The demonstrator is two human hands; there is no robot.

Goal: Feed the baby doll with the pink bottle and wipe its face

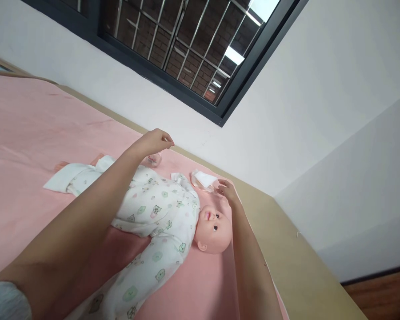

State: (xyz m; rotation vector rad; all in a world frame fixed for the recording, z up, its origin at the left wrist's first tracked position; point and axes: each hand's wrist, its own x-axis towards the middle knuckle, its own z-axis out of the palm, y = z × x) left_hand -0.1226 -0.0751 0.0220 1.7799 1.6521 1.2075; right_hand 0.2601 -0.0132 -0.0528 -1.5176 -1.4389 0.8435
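Observation:
A baby doll [216, 231] lies on its back on a pink sheet, dressed in a white outfit [163, 202] with small green animal prints. My left hand [158, 140] is above the far side of the doll's body, fingers curled in toward the thumb; anything between them is too small to make out. Just below it is a small clear dish [152, 160] with indistinct contents. Beyond the doll's head, my right hand [227, 192] has its fingers bent and apart, beside a clear plastic container [197, 183] with a white sheet-like piece [206, 179] on it.
The pink sheet [30, 129] covers a tan surface [280, 240] whose edge runs along a white wall [253, 146]. Above it is a dark-framed window [186, 100] with metal bars. A brown wooden panel [383, 293] shows at the lower right.

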